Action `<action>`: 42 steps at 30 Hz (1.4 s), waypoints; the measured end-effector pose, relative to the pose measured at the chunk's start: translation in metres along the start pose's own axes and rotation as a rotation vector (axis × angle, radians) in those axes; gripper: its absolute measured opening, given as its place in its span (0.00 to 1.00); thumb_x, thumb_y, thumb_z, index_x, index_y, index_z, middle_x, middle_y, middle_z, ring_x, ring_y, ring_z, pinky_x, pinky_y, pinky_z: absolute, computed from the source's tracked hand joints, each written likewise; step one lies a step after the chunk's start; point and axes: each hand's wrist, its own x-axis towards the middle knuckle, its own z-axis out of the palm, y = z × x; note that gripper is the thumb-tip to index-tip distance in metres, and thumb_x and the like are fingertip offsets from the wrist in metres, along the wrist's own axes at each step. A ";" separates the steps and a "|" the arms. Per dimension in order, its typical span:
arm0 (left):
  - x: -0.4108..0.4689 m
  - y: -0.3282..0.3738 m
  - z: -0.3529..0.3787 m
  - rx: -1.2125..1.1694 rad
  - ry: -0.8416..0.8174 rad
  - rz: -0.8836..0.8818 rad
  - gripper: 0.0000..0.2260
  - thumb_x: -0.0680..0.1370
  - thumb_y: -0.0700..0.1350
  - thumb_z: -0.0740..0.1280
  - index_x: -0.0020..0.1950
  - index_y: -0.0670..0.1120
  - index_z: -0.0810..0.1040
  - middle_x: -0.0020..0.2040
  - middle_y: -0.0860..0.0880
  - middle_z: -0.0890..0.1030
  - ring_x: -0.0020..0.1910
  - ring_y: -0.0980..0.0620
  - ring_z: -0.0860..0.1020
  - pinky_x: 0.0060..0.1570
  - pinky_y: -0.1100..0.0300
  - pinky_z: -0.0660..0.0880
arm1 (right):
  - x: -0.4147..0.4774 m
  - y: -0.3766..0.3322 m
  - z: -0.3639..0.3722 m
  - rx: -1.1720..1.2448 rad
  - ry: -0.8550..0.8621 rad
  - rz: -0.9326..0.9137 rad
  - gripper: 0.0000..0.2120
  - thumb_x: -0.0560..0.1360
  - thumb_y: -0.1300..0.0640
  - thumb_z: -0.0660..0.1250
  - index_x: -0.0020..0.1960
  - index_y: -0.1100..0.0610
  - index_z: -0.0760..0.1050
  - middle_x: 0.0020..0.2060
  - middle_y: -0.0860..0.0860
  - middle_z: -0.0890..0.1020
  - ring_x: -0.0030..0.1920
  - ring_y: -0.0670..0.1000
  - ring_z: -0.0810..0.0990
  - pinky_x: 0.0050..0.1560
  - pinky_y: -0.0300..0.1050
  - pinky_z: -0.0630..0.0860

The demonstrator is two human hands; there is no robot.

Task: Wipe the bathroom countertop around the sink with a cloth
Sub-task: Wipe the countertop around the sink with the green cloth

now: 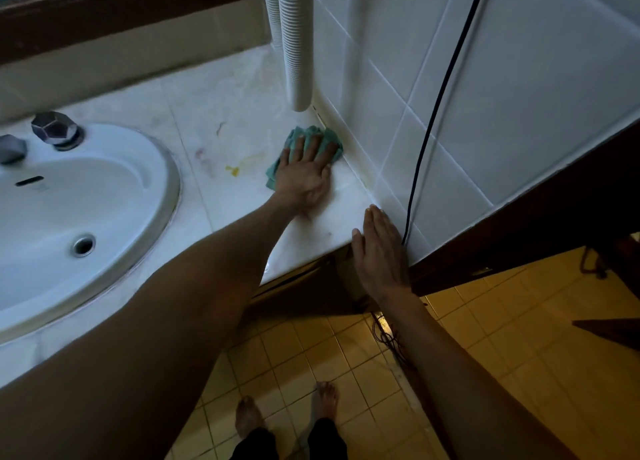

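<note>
A teal cloth (306, 134) lies bunched on the pale marble countertop (221, 106), in the right corner against the tiled wall. My left hand (304, 173) presses flat on it, fingers spread over the fabric, with the arm reaching across from the lower left. My right hand (379, 251) rests flat and open on the countertop's front right corner, touching the wall edge. The white oval sink (69, 217) sits to the left. A yellow stain (233, 171) and faint reddish marks (201, 154) show on the counter between sink and cloth.
A white corrugated hose (294, 40) hangs down to the counter just behind the cloth. A black cable (436, 113) runs down the white wall tiles (519, 95) past my right hand. Two dark faceted tap knobs (55, 128) stand behind the sink. Below are yellow floor tiles (502, 338) and my bare feet.
</note>
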 end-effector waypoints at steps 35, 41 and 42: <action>-0.136 -0.124 -0.018 -0.001 0.005 0.023 0.25 0.84 0.58 0.43 0.82 0.62 0.49 0.84 0.57 0.48 0.83 0.51 0.45 0.80 0.48 0.47 | 0.067 -0.052 -0.001 -0.030 -0.105 0.018 0.28 0.84 0.49 0.51 0.77 0.66 0.58 0.77 0.60 0.61 0.78 0.57 0.58 0.77 0.50 0.55; -0.049 -0.109 -0.028 -0.105 0.112 -0.374 0.25 0.85 0.54 0.49 0.83 0.57 0.52 0.84 0.51 0.50 0.83 0.42 0.48 0.79 0.42 0.46 | 0.076 -0.055 0.006 -0.040 -0.098 0.026 0.28 0.84 0.49 0.50 0.78 0.65 0.57 0.78 0.59 0.58 0.79 0.56 0.56 0.78 0.50 0.55; -0.032 -0.098 -0.028 -0.128 0.108 -0.388 0.25 0.85 0.54 0.49 0.83 0.56 0.52 0.84 0.50 0.50 0.83 0.40 0.47 0.79 0.41 0.45 | 0.079 -0.055 0.008 -0.039 -0.092 0.021 0.28 0.84 0.49 0.51 0.77 0.65 0.58 0.78 0.59 0.58 0.79 0.56 0.56 0.78 0.49 0.54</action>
